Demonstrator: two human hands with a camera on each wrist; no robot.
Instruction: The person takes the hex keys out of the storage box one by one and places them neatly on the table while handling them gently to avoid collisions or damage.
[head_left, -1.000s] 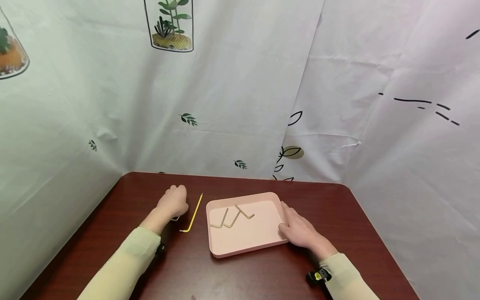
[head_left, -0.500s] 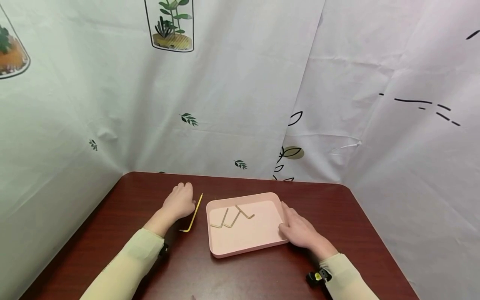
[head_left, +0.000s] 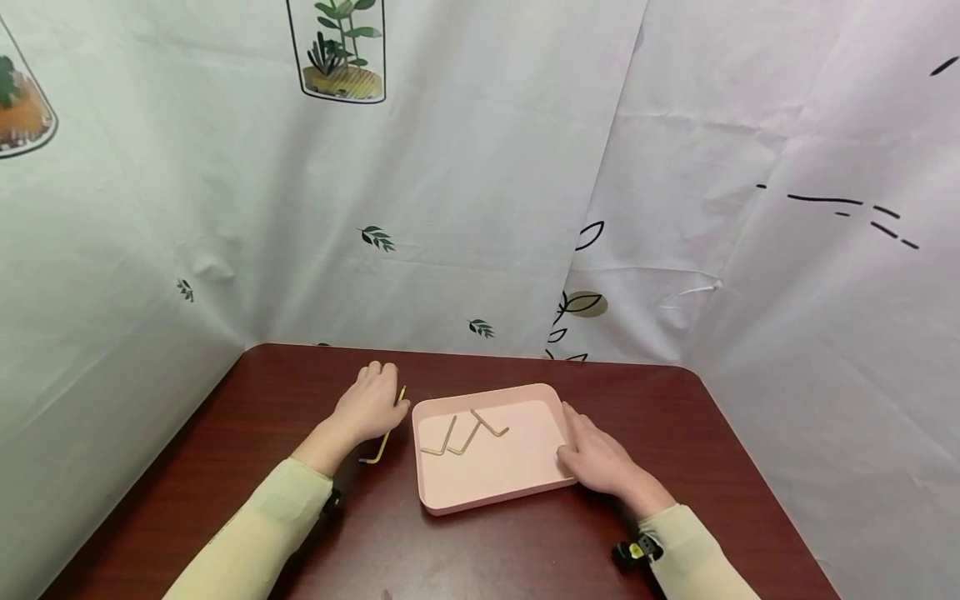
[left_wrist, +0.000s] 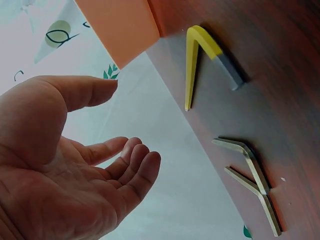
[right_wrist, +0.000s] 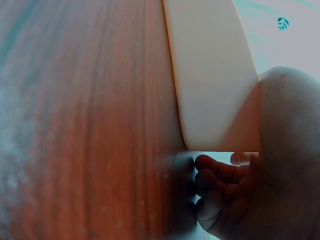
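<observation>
My left hand (head_left: 369,407) hovers over the yellow hex key (head_left: 382,447), covering its middle in the head view. Thumb and fingers are spread apart with nothing between them in the left wrist view. There the yellow hex key (left_wrist: 192,67) lies on the table, its short end bare metal. Two plain metal hex keys (left_wrist: 255,170) lie close to it, hidden by the hand in the head view. At the right end of the pink tray (head_left: 517,467), my right hand (head_left: 598,457) grips the rim, thumb on top and fingers curled against the outer wall (right_wrist: 215,100).
Inside the tray are three brass-coloured hex keys (head_left: 467,439), toward its left and back. The dark red-brown table (head_left: 480,550) ends at a white patterned curtain (head_left: 480,208) behind and on both sides.
My left hand has shifted right, from left of the yellow hex key to over it, and its fingers have spread. The right hand and the tray stay put.
</observation>
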